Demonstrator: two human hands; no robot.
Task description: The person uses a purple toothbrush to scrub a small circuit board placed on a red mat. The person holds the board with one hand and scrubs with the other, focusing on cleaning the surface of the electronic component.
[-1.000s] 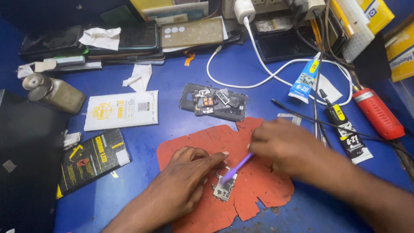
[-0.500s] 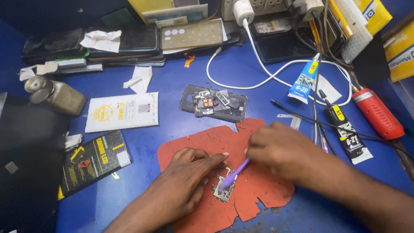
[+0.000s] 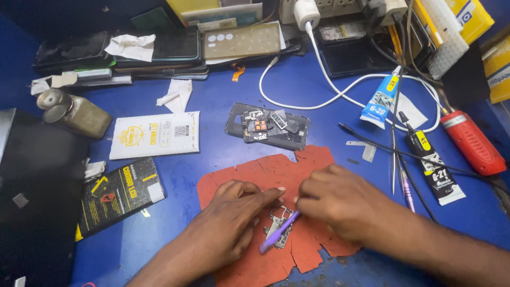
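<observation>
Clutter is spread across the blue workbench (image 3: 212, 101): at far left a metal bottle (image 3: 74, 111) is laid on its side, with a white packet (image 3: 154, 135) and a black packet (image 3: 119, 194) nearer. On the torn red mat (image 3: 313, 159), probably laid down to protect the bench, a small circuit board (image 3: 277, 226) is pinned by the left hand (image 3: 234, 223), index finger stretched to its far edge so it cannot slide. A purple tool (image 3: 279, 232) is pinched in the closed fingers of the right hand (image 3: 340, 204), its shaft crossing the board, directly between both hands. An opened phone back (image 3: 268, 126) lies farther off; glue tubes (image 3: 380, 101) and a red tool (image 3: 470, 141) are kept at right.
</observation>
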